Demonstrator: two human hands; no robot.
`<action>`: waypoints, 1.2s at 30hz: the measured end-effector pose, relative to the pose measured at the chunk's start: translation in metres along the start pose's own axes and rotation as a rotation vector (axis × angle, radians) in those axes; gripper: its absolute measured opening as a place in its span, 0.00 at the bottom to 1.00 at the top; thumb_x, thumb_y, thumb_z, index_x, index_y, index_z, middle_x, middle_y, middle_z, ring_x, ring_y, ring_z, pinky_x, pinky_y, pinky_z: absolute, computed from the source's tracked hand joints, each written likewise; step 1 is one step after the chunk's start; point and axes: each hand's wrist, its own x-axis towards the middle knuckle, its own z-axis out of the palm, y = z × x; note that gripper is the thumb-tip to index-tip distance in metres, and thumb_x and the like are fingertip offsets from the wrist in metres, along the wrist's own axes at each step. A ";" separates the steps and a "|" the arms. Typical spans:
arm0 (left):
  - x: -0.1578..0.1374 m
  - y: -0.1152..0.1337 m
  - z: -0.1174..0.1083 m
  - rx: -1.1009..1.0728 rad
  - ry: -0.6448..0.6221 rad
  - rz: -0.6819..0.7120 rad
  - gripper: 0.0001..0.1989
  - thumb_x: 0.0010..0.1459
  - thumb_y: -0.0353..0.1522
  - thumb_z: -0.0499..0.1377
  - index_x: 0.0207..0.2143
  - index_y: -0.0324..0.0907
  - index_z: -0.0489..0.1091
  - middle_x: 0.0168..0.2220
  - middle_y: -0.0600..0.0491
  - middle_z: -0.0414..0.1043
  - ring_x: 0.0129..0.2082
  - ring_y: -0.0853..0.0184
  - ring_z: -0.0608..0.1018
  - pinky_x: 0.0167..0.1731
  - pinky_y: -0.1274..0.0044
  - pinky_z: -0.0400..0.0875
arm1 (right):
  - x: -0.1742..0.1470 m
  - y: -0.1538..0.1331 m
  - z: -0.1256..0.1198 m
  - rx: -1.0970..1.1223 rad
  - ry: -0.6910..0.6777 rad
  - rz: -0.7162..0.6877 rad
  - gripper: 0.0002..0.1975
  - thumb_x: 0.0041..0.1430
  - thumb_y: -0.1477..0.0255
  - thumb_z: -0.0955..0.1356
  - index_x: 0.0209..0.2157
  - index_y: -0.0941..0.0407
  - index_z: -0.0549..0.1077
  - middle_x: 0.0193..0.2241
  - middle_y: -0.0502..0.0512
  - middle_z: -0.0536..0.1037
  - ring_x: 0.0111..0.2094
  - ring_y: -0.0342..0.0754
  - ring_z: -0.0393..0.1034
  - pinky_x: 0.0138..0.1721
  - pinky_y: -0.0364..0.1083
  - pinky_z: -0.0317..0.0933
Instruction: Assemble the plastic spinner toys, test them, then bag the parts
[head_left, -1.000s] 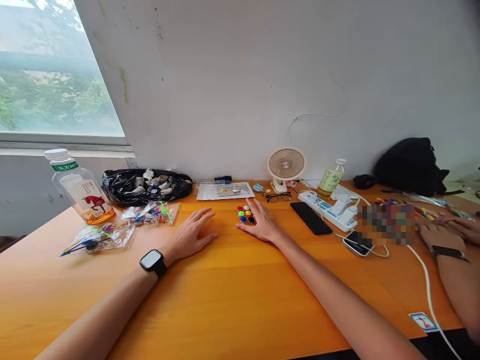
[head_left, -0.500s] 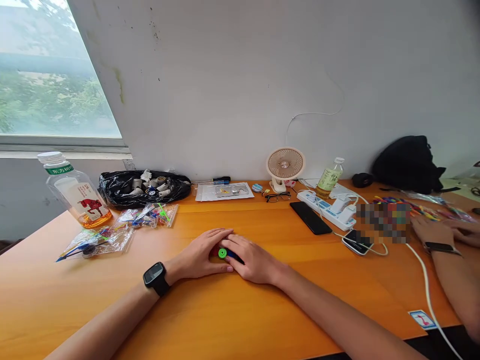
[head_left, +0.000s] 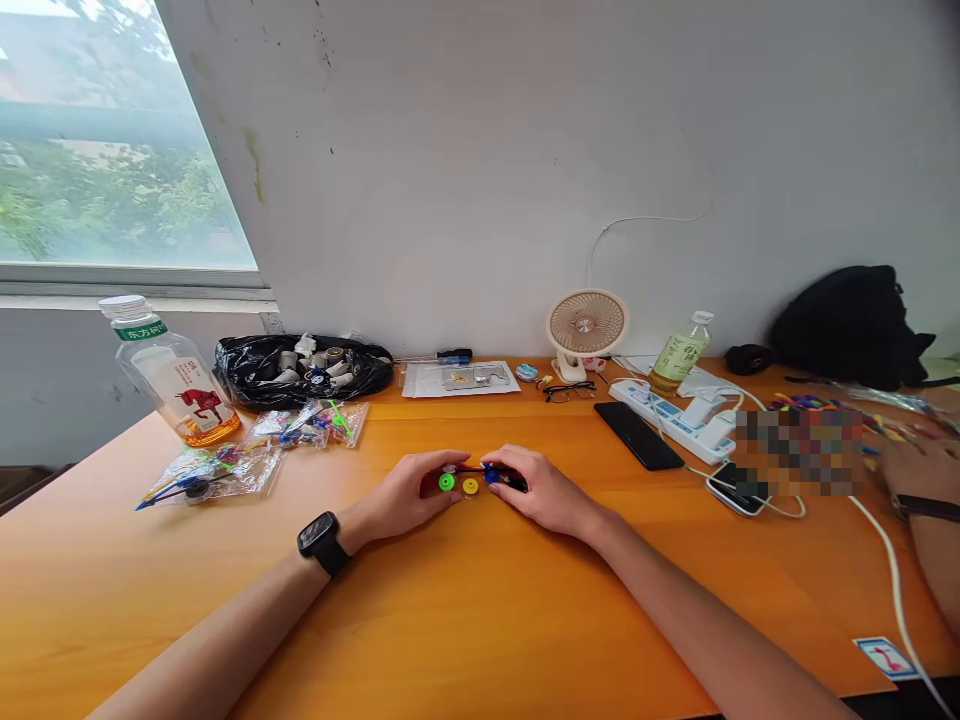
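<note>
My left hand [head_left: 409, 492] and my right hand [head_left: 541, 487] lie on the orange table [head_left: 465, 610], cupped around a small cluster of coloured plastic discs. A green disc [head_left: 447, 482] and a yellow disc [head_left: 470, 486] show between the hands. A blue piece [head_left: 491, 475] and something black sit under my right fingertips, and a red piece hides partly under my left fingers. Both hands touch the cluster; neither clearly lifts a piece. A black smartwatch [head_left: 323, 541] is on my left wrist.
At the left stand a tea bottle [head_left: 174, 372], a black bag of parts [head_left: 304, 368] and clear bags of coloured pieces [head_left: 255, 450]. Behind are a small fan [head_left: 586, 326], glasses [head_left: 568, 391], a black phone [head_left: 638, 435] and a power strip [head_left: 679, 420]. Another person's arm [head_left: 930, 510] rests at the right.
My hands drew the coloured discs from the far middle of the table toward me, closed together over them, and have now parted slightly, showing the green and yellow discs.
</note>
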 end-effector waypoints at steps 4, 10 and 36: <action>-0.002 0.005 0.000 0.027 -0.041 0.049 0.30 0.63 0.39 0.65 0.66 0.46 0.67 0.58 0.47 0.77 0.48 0.60 0.80 0.48 0.70 0.77 | 0.000 -0.001 -0.001 0.001 -0.003 -0.006 0.12 0.66 0.70 0.71 0.51 0.52 0.79 0.44 0.57 0.81 0.45 0.53 0.76 0.49 0.51 0.69; 0.004 0.001 0.000 0.176 0.033 0.087 0.18 0.68 0.38 0.60 0.58 0.46 0.75 0.50 0.46 0.79 0.45 0.59 0.79 0.47 0.70 0.75 | 0.001 0.000 0.005 0.077 0.014 0.056 0.15 0.62 0.68 0.74 0.51 0.53 0.79 0.42 0.55 0.81 0.42 0.51 0.76 0.47 0.49 0.69; 0.002 0.009 -0.007 0.363 -0.004 0.145 0.16 0.69 0.39 0.60 0.57 0.48 0.72 0.53 0.48 0.78 0.51 0.57 0.78 0.55 0.64 0.73 | 0.008 0.018 0.004 0.080 0.273 0.114 0.10 0.65 0.75 0.68 0.46 0.55 0.78 0.44 0.59 0.79 0.43 0.51 0.77 0.43 0.48 0.73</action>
